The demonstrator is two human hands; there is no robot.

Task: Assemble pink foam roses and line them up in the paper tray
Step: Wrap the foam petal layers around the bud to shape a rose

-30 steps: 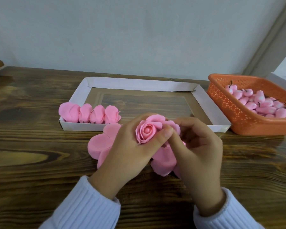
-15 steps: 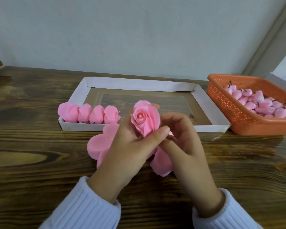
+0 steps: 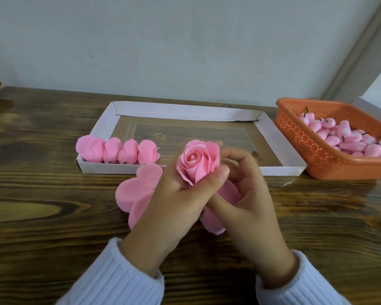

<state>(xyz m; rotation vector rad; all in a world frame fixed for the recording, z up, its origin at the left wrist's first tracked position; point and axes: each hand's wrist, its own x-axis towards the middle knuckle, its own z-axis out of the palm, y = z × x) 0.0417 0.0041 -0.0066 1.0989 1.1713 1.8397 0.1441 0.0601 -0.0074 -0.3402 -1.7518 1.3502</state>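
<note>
Gripping a pink foam rose (image 3: 198, 164) between thumb and fingers, the left hand (image 3: 176, 203) holds it upright just in front of the paper tray (image 3: 271, 133), the right hand (image 3: 246, 201) curling its fingers round the rose's base. Four finished roses (image 3: 119, 151) sit in the tray's front-left corner.

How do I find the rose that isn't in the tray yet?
Find the white paper tray on the wooden table. At its front edge, the left hand and right hand hold one pink rose. Unlike the four roses inside, it shows its spiral centre.
</note>
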